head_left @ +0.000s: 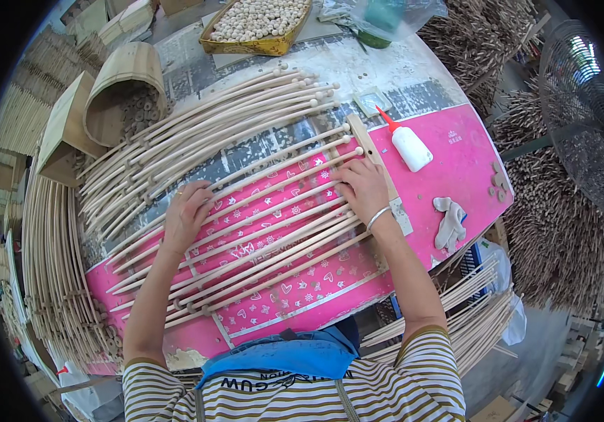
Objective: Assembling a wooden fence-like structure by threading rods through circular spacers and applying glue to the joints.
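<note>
Long pale wooden rods [274, 209] lie side by side across a pink printed sheet in front of me. The nearest-to-far row runs up to a wooden bar [379, 162], and two far rods carry round wooden balls [346, 139] at that end. My left hand [188, 214] has its fingers bent closed on a rod toward the left part of the row. Beside the bar, my right hand [364, 186] is closed on a rod's right end, its fingertips partly covering it. A silver bracelet [379, 216] circles that wrist.
A white glue bottle with a red tip [411, 148] and a glove [449, 224] lie to the right. Ball-ended rods [245, 119] are piled beyond the row. A yellow tray of balls [256, 27], a wooden tub [124, 91] and a fan [583, 116] stand around.
</note>
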The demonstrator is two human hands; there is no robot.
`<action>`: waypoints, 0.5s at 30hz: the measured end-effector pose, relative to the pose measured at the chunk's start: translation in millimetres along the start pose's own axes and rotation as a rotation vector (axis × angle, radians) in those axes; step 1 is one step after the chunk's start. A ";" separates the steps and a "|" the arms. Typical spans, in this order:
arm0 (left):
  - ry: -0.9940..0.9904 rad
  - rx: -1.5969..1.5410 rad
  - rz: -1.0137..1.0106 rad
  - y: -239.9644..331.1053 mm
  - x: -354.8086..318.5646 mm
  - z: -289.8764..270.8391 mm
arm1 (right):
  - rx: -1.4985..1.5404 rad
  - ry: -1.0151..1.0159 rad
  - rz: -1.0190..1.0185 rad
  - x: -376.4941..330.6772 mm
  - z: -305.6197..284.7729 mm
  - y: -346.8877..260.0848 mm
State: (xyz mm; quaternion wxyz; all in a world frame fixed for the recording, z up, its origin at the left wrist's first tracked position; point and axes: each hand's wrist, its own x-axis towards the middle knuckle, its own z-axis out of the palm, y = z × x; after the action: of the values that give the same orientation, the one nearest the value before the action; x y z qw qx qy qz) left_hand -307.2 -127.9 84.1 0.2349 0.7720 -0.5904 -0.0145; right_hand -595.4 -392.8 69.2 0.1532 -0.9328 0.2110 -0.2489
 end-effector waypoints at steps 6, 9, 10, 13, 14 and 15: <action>0.044 -0.022 -0.035 9.2 9.6 9.8 | -0.213 0.094 0.073 15.1 -4.1 23.2; -0.020 -0.059 -0.057 13.2 2.1 2.9 | -0.203 0.025 0.175 20.4 -10.7 31.4; -0.008 -0.062 -0.039 14.7 0.0 -0.1 | -0.185 0.033 0.180 20.9 -12.2 31.3; 0.001 0.075 0.018 22.3 -4.7 -10.3 | -0.086 0.182 0.209 11.9 -24.4 27.5; -0.003 0.073 0.015 26.6 -7.3 -14.1 | -0.029 0.153 0.203 6.2 -30.8 25.7; -0.014 0.051 0.027 31.8 -10.4 -18.1 | 0.091 0.078 0.186 0.4 -35.6 22.8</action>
State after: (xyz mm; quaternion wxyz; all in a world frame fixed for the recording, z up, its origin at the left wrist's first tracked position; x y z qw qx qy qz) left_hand -333.7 -118.2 109.6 0.2110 0.7697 -0.6025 -0.0017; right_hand -621.2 -419.2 90.0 0.2096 -0.8909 0.2907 -0.2791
